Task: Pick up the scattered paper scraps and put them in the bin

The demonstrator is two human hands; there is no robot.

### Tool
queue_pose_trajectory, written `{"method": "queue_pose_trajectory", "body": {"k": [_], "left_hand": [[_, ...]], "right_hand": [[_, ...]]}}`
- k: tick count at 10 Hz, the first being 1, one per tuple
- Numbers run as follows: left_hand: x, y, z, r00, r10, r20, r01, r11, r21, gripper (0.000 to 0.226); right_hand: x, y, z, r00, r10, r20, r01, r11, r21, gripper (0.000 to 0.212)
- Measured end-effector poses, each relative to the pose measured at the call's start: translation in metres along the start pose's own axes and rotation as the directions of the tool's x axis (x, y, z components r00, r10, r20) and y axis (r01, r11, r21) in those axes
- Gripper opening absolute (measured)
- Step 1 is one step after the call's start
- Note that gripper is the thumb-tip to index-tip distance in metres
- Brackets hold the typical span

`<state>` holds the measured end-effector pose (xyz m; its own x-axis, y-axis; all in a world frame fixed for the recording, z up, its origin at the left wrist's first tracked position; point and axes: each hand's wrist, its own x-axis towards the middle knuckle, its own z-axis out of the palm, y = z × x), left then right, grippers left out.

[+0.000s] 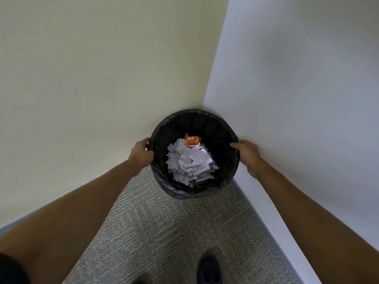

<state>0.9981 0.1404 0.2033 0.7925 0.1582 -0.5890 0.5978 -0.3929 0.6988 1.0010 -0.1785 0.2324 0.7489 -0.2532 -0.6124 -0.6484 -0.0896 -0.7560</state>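
The round black bin lined with a glossy black plastic bag stands in the corner where the cream wall meets the pale grey-white wall, on speckled grey carpet. The left hand grips the rim at nine o'clock, fingers curled over the edge of the liner; the right hand holds the rim at three o'clock, thumb on the lip, though how far its fingers wrap the outside cannot be told. The crumpled white paper scraps already lie heaped inside the bin, with a small orange snack wrapper on the pile toward twelve o'clock. No scraps show on the visible carpet, so the step in hand looks like settling or shifting the bin, the collecting seemingly finished. To do it well, both grips should catch the rigid rim under the liner, not the loose plastic alone, which could slip or tear. Keeping the bin level and moving it slowly would stop the light scraps from spilling. A dark shoe stands at six o'clock, near enough to mind when stepping.
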Motion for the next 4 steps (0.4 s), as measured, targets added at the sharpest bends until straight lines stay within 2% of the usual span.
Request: {"method": "queue_pose_trajectory", "body": {"k": [1,2,3,4], "left_hand": [[-0.026,0.017,-0.004,1.0,-0.012,0.007,0.012,0.998,0.061,0.069],[-0.066,0.05,-0.015,0.99,0.116,-0.079,-0.098,0.973,0.209,0.066],[-0.111,0.096,-0.041,0.918,0.354,-0.18,-0.281,0.9,0.334,0.06],[-0.158,0.15,-0.082,0.805,0.571,-0.162,-0.438,0.756,0.486,0.061]], "right_hand": [[-0.026,-0.017,0.002,0.997,-0.059,-0.058,0.05,0.989,-0.139,0.029],[-0.059,-0.046,0.003,0.981,-0.185,-0.062,0.153,0.927,-0.344,0.045],[-0.099,-0.087,0.003,0.943,-0.33,0.04,0.315,0.85,-0.422,0.051],[-0.156,-0.142,0.003,0.85,-0.516,0.108,0.5,0.724,-0.475,0.06]]}}
